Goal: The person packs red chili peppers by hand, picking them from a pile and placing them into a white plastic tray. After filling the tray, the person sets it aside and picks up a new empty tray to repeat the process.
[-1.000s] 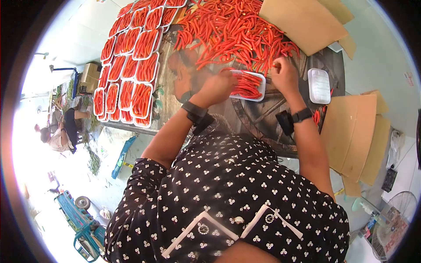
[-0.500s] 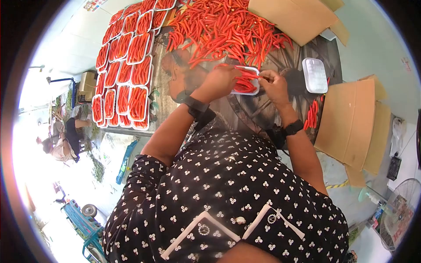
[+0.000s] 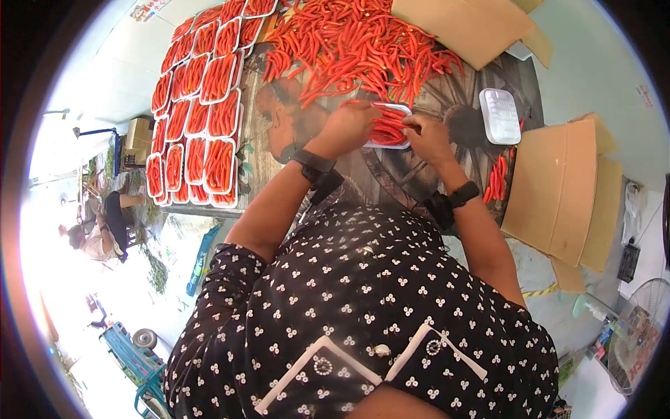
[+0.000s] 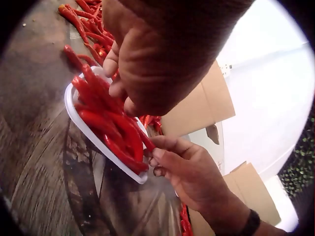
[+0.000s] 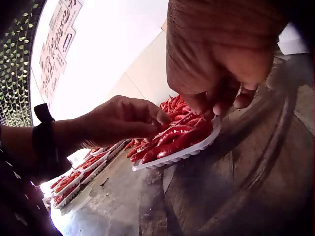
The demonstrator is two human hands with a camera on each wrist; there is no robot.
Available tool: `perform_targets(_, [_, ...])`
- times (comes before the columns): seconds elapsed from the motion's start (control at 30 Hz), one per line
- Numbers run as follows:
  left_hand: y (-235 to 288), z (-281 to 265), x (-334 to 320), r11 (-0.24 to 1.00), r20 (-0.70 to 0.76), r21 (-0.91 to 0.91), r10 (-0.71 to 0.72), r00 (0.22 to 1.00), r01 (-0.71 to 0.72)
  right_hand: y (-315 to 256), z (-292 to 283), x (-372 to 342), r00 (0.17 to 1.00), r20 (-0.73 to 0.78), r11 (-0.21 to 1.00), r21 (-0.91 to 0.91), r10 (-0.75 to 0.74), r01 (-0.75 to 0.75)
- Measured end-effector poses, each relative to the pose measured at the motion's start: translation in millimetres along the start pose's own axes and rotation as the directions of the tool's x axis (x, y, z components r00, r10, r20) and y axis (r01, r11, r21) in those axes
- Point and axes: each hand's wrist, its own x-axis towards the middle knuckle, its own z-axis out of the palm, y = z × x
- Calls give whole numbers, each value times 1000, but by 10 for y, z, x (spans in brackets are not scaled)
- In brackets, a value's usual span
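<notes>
A white tray [image 4: 74,115] filled with red chili peppers [image 3: 388,130] lies on the table between the two hands. Over the tray's left end in the head view, the left hand [image 3: 347,130] bends its fingers down onto the peppers. In the right wrist view, the left thumb and fingers [image 5: 147,125] pinch at a pepper on top of the layer. The right hand [image 3: 430,142] is at the tray's right end. Its thumb and forefinger pinch the end of a chili pepper [image 4: 146,141], plainly seen in the left wrist view.
Filled trays [image 3: 220,164] stand stacked at the left. A heap of loose chilies [image 3: 356,49] spreads behind the hands. On the right are an upturned white tray [image 3: 500,116], a few chilies [image 3: 496,179] and cardboard boxes [image 3: 551,188]. Another person [image 3: 98,241] sits far left.
The right hand has come from the heap's edge down and left to the tray's right end, where it now pinches a pepper. The left hand stays over the tray. The head view has shifted slightly.
</notes>
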Motion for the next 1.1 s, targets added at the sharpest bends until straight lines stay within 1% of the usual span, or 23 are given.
perform_targets(0.03, [17, 4, 4, 999, -80, -40, 24, 996, -27, 2, 8, 8, 1000, -2, 1000, 0, 2, -2])
perform_targets(0.1, [38, -10, 2, 999, -79, -43, 29, 996, -33, 16, 43, 33, 997, -8, 997, 3, -73, 73])
perform_targets(0.17, [46, -39, 4, 998, -75, -47, 31, 997, -34, 35, 99, 52, 995, -28, 995, 28, -99, 100])
perform_targets(0.2, [37, -50, 6, 1000, 20, -16, -10, 1000, 10, 45, 120, 55, 991, -49, 991, 50, -125, 127])
perform_targets(0.23, [34, -58, 6, 999, 112, 19, -53, 992, 51, 59, 131, 63, 991, -48, 991, 52, -122, 125])
perform_targets(0.3, [45, -59, -2, 998, 115, 2, -70, 991, 71, 59, 135, 83, 984, -44, 985, -6, -173, 172])
perform_targets(0.33, [50, -57, -6, 996, 116, -14, -87, 989, 90, 48, 120, 88, 984, -42, 985, -4, -172, 172])
perform_targets(0.37, [44, -30, -7, 996, 118, -15, -90, 989, 92, 44, 93, 100, 985, -13, 983, -54, -175, 174])
perform_targets(0.4, [41, 1, -7, 999, 35, -34, -30, 999, 31, 30, 76, 103, 984, 17, 979, -104, -175, 176])
perform_targets(0.43, [33, 27, -10, 998, -50, -48, 29, 998, -32, 33, 82, 102, 985, 19, 979, -103, -173, 174])
perform_targets(0.5, [24, 36, -7, 998, -32, -34, 44, 999, -45, 22, 79, 109, 993, 7, 989, -84, -121, 121])
perform_targets(0.53, [29, 26, 1, 998, -16, -18, 59, 998, -59, 12, 69, 111, 993, 7, 989, -83, -120, 120])
perform_targets(0.67, [47, 18, 10, 999, -14, -15, 42, 999, -42, -3, 28, 109, 988, 41, 982, -107, -152, 156])
perform_targets(0.73, [9, 52, 9, 1000, 38, 19, 11, 999, -12, -1, 30, 118, 984, 43, 976, -122, -174, 178])
perform_targets(0.77, [-11, 71, 20, 1000, 36, 21, 12, 999, -13, 3, 43, 124, 981, 22, 973, -122, -193, 194])
perform_targets(0.83, [-46, 119, 27, 985, 67, 134, 97, 993, -106, -11, 44, 125, 977, 2, 970, -122, -211, 210])
perform_targets(0.87, [-54, 147, 20, 985, 66, 136, 97, 993, -105, -17, 42, 124, 977, -1, 970, -124, -213, 211])
perform_targets(0.93, [-44, 169, 16, 995, -50, 42, 97, 994, -95, -22, 43, 130, 977, -4, 969, -125, -215, 213])
perform_targets(0.97, [-49, 174, 14, 995, -50, 42, 97, 994, -95, -19, 46, 130, 974, -7, 967, -126, -225, 222])
perform_targets(1.03, [-32, 160, 16, 998, -44, -18, 65, 997, -66, -3, 54, 120, 973, -11, 965, -127, -232, 229])
perform_targets(1.1, [-28, 163, 17, 997, -53, -16, 72, 996, -73, 8, 55, 121, 967, -18, 960, -121, -256, 252])
